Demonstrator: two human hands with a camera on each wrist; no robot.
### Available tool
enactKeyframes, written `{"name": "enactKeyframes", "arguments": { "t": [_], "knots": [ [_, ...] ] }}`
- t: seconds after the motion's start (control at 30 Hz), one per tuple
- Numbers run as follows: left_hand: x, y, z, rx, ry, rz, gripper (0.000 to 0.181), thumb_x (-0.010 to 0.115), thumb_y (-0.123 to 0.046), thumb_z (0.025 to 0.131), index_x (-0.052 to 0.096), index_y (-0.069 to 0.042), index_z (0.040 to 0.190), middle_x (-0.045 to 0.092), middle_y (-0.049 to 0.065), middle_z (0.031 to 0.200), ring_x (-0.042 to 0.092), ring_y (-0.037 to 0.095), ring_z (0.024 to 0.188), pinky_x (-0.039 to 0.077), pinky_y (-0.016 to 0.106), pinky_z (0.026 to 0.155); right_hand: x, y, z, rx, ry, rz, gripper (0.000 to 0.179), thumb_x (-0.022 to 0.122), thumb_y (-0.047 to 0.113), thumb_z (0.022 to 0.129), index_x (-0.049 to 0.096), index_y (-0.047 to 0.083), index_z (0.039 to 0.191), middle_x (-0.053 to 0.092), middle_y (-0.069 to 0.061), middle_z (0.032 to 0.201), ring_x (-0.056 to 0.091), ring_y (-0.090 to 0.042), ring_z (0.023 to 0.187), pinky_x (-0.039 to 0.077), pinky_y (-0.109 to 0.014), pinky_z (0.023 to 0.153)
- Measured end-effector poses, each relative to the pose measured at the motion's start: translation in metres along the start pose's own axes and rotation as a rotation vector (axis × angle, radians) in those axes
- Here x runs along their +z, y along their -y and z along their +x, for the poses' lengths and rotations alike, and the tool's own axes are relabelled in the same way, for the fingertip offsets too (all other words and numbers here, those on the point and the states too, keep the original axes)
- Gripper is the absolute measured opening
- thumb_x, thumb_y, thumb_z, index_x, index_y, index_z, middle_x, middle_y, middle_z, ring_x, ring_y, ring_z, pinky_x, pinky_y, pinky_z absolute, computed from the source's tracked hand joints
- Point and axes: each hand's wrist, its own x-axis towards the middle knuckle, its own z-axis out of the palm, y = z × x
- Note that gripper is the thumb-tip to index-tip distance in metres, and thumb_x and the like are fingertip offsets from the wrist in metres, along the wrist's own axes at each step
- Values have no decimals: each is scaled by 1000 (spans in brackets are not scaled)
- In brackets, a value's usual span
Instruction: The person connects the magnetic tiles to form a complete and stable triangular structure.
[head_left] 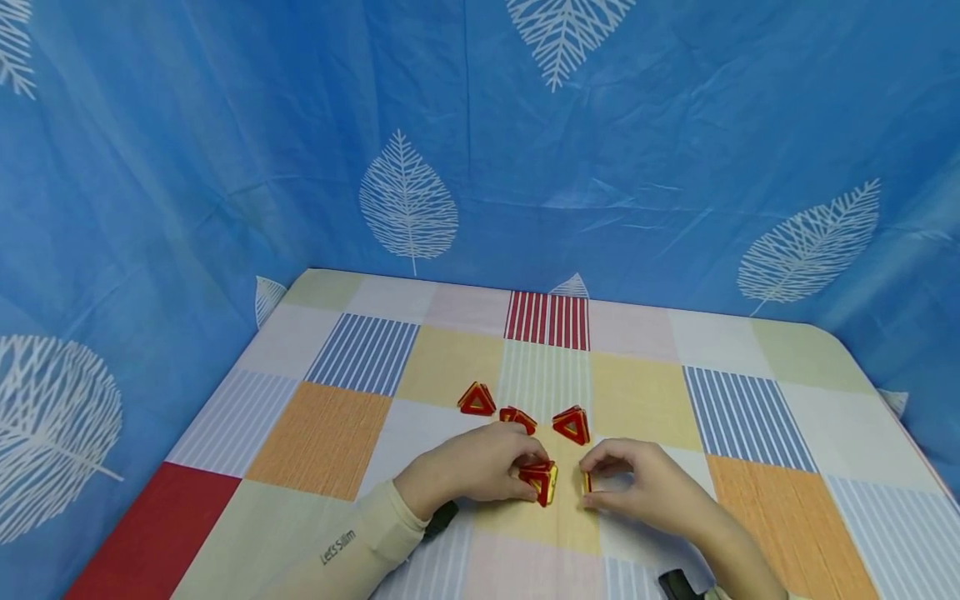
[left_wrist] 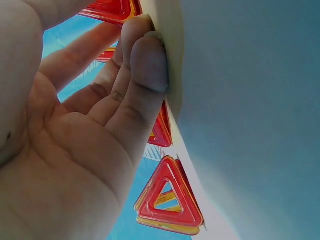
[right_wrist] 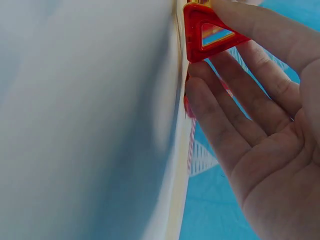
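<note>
My left hand grips a red and yellow triangular piece between thumb and fingers, low over the patchwork cloth. A little to the right, my right hand pinches another triangular piece, seen nearly edge-on from the head. In the right wrist view that piece is a red triangle frame with a hollow middle, the thumb at its upper corner and the fingers below and behind it. A narrow gap separates the two held pieces.
Beyond the hands lie three more red and yellow triangular pieces: one at the left, a middle one partly behind my left hand, and one at the right. The patchwork tablecloth meets a blue leaf-print curtain at the back.
</note>
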Motion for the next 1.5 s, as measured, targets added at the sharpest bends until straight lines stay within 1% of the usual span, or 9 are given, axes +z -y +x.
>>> {"name": "enactKeyframes", "arguments": {
  "t": [0.23, 0.4, 0.77, 0.9, 1.23, 1.5],
  "knots": [
    [0, 0, 2, 3, -9, 5, 36, 81, -35, 86, 73, -18, 117, 51, -13, 84, 47, 3, 75, 40, 19, 66, 8, 9, 11, -25, 20, 43, 25, 87, 24, 80, 70, 14, 96, 69, 3, 97, 68, -14, 94, 55, -32, 84],
    [0, 0, 2, 3, -18, 8, 35, 82, -34, 86, 73, -18, 116, 51, -12, 82, 46, 3, 74, 39, 19, 64, 13, 13, 17, -45, 36, 54, 25, 87, 21, 80, 69, 12, 95, 68, 2, 98, 68, -16, 94, 56, -33, 82],
    [-1, -1, 4, 15, -42, 7, 31, 83, -34, 85, 72, -17, 110, 51, -11, 80, 45, 2, 73, 38, 18, 63, 20, 17, 22, -44, -8, 18, 31, 90, 18, 77, 66, 12, 96, 65, 2, 96, 69, -18, 93, 56, -31, 82],
    [-1, 0, 3, 18, -34, -4, 30, 81, -32, 87, 73, -18, 111, 51, -10, 80, 44, 3, 72, 37, 19, 62, 21, 18, 22, -50, -18, 12, 32, 90, 20, 76, 66, 12, 96, 63, 1, 97, 68, -16, 93, 56, -31, 82],
    [0, 1, 2, 17, -31, -21, 29, 81, -32, 88, 73, -18, 113, 52, -10, 79, 44, 3, 72, 36, 19, 61, 22, 18, 23, -9, -9, -12, 32, 90, 27, 77, 66, 15, 95, 65, 5, 95, 68, -14, 94, 56, -32, 82],
    [1, 0, 0, -3, -13, -19, 30, 81, -33, 88, 73, -18, 113, 52, -10, 80, 44, 3, 71, 37, 20, 61, 25, 16, 22, -4, 3, -2, 33, 89, 29, 77, 65, 16, 96, 65, 6, 95, 68, -14, 94, 55, -33, 82]
  ]
}}
